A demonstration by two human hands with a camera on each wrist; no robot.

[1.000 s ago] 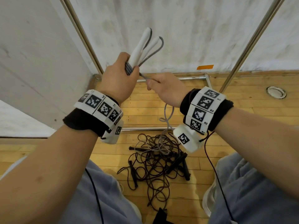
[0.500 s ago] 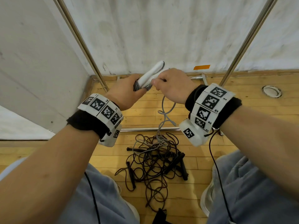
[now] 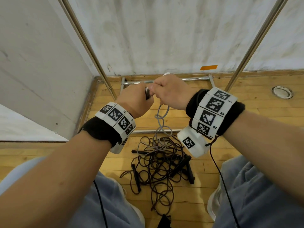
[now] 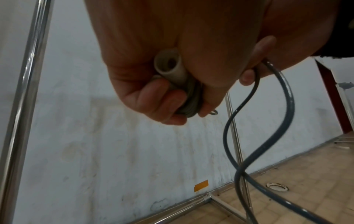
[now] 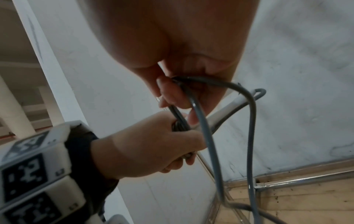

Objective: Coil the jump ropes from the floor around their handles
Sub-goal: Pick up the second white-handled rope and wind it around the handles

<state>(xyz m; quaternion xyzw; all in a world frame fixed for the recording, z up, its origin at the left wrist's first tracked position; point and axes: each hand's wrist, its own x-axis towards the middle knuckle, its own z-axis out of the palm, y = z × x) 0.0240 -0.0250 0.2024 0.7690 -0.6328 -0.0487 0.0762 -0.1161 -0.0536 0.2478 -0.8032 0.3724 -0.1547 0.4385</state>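
Leftmost, our left hand (image 3: 134, 100) is curled round the white handles (image 5: 226, 112) of the grey jump rope (image 4: 254, 133), fingers clamped over the turns already wound near the handle ends; the left wrist view shows 1 hollow handle end protruding from the fist and several coils under the fingers (image 4: 162, 100). Just beside it, touching or nearly so, our right hand (image 3: 171, 92) pinches the free run of that grey rope between thumb and fingertips, guiding it toward the handles. Below the 2 hands the rope hangs in loose spirals to the wooden floor (image 3: 246, 129), where its tail lies across the tangle of dark ropes (image 3: 158, 170) with black handles, between our knees. At right, a metal frame leg (image 3: 256, 41) rises against the wall, with an orange tape mark (image 3: 208, 67) beside it.

We judge the step in hand to be mid-winding of the first rope, with much slack left and the dark ropes untouched. The next move calls for carrying the pinched run round the handles under light tension, while the left hand keeps the earlier turns from slipping and the twists in the hanging part are let out.
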